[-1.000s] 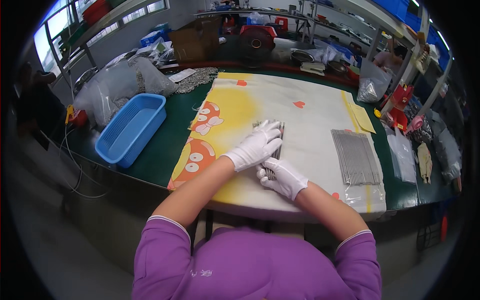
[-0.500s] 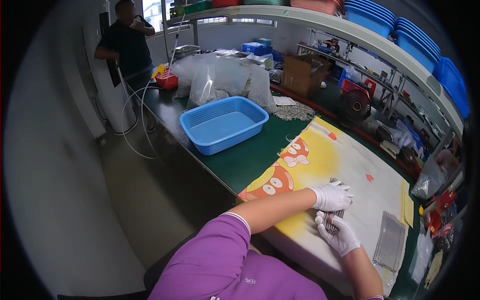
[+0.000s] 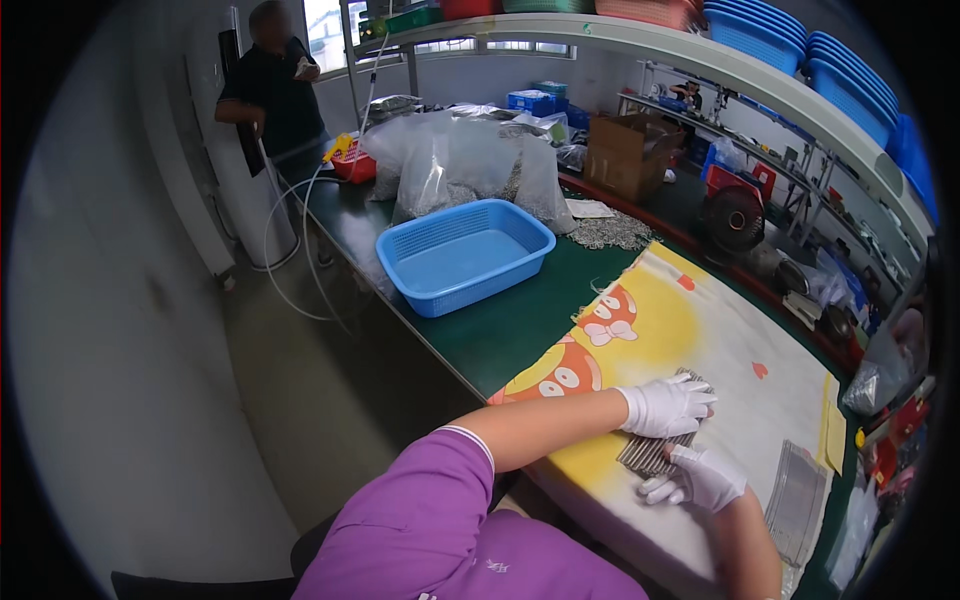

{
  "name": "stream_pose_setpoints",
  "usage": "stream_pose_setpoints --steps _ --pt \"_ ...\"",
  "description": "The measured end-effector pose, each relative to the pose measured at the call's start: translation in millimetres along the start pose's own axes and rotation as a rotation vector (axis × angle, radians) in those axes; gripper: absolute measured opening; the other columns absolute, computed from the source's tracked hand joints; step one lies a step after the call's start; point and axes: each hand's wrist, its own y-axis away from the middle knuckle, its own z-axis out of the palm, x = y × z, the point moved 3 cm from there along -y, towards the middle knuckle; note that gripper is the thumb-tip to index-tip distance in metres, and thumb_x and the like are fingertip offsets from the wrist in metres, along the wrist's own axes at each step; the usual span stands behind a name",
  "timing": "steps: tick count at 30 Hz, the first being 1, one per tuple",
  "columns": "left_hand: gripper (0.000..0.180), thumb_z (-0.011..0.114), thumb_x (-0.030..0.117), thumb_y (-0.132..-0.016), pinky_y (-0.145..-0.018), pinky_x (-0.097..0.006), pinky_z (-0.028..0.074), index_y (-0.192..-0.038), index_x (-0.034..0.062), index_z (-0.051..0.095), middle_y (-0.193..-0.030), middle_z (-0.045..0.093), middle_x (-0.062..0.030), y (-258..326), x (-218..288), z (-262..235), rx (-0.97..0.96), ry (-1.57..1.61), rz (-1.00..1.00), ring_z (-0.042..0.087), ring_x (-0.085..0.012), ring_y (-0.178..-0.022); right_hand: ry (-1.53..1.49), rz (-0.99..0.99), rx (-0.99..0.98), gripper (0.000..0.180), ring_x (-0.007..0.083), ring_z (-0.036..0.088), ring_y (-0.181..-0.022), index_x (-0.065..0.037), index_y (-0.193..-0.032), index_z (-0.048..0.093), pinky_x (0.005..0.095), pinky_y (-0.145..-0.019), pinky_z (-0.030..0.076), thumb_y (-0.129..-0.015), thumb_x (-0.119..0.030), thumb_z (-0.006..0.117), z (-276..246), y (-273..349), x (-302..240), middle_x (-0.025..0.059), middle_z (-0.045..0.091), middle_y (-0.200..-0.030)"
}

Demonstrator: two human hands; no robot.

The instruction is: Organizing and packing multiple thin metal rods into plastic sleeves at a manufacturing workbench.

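Note:
Side by side on the printed cloth (image 3: 720, 335) lies a row of thin grey metal rods (image 3: 650, 457). My left hand (image 3: 668, 406), in a white glove, rests flat over the far part of the row with its fingers stretched out, hiding some rods. At the near right edge of the row is my right hand (image 3: 712, 478), also gloved. Its thumb touches the rods and its bent fingers are apart, close to the cloth. Further right, a second flat batch of grey rods (image 3: 797, 500) lies near the cloth's edge.
A blue plastic basket (image 3: 465, 262) stands on the green table (image 3: 450, 345). Behind it are clear bags (image 3: 430, 175) of small metal parts and a loose heap (image 3: 612, 230). A shelf (image 3: 640, 38) with stacked baskets spans above. Another person (image 3: 275, 85) stands at the far left.
My right hand has loosened from around the rods and shifted to their right edge. The rods near it now lie spread flatter. My left hand stays over the row, fingers flatter.

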Motion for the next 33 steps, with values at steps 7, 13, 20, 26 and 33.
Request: stream_pose_setpoints --steps 7,13,20,26,33 --pt "0.040 0.054 0.030 -0.085 -0.108 -0.046 0.031 -0.114 0.0039 0.061 -0.137 0.048 -0.0175 -2 4 1 -0.058 -0.111 0.005 0.040 -0.0343 -0.130 0.365 0.049 -0.034 0.047 0.0190 0.071 -0.070 0.002 -0.089 0.068 0.0240 -0.053 0.051 -0.099 -0.040 0.048 -1 18 -15 0.0141 0.073 -0.081" --pt "0.045 0.056 0.034 -0.084 -0.107 -0.046 0.032 -0.115 0.0023 0.062 -0.135 0.049 -0.0192 -7 14 5 -0.065 -0.162 -0.004 0.041 -0.0347 -0.129 0.383 0.071 -0.082 0.038 0.0169 0.071 -0.070 -0.001 -0.089 0.069 0.0229 -0.055 0.052 -0.098 -0.034 0.052 -11 22 -9 0.0100 0.073 -0.080" --pt "0.050 0.057 0.036 -0.084 -0.108 -0.046 0.031 -0.116 -0.0009 0.060 -0.134 0.048 -0.0236 -16 19 23 -0.066 -0.214 0.024 0.040 -0.0373 -0.129 0.424 0.009 -0.204 0.032 0.0214 0.072 -0.075 0.002 -0.091 0.069 0.0273 -0.060 0.055 -0.097 -0.026 0.054 -14 24 -9 0.0117 0.073 -0.085" --pt "0.052 0.060 0.037 -0.083 -0.105 -0.046 0.033 -0.119 -0.0002 0.058 -0.128 0.050 -0.0221 -25 28 18 0.044 -0.202 0.062 0.043 -0.0369 -0.124 0.269 -0.406 -0.273 0.037 0.0211 0.070 -0.074 0.005 -0.097 0.069 0.0300 -0.064 0.055 -0.089 -0.031 0.066 -40 31 -15 0.0145 0.072 -0.086" --pt "0.038 0.057 0.032 -0.082 -0.094 -0.042 0.037 -0.111 0.0069 0.056 -0.114 0.048 -0.0180 -18 18 25 0.150 -0.138 0.084 0.045 -0.0330 -0.110 0.520 -1.043 0.524 0.044 0.0266 0.056 -0.114 0.000 -0.118 0.056 0.0386 -0.099 0.043 -0.083 -0.022 0.069 -39 8 -2 0.0150 0.059 -0.121"
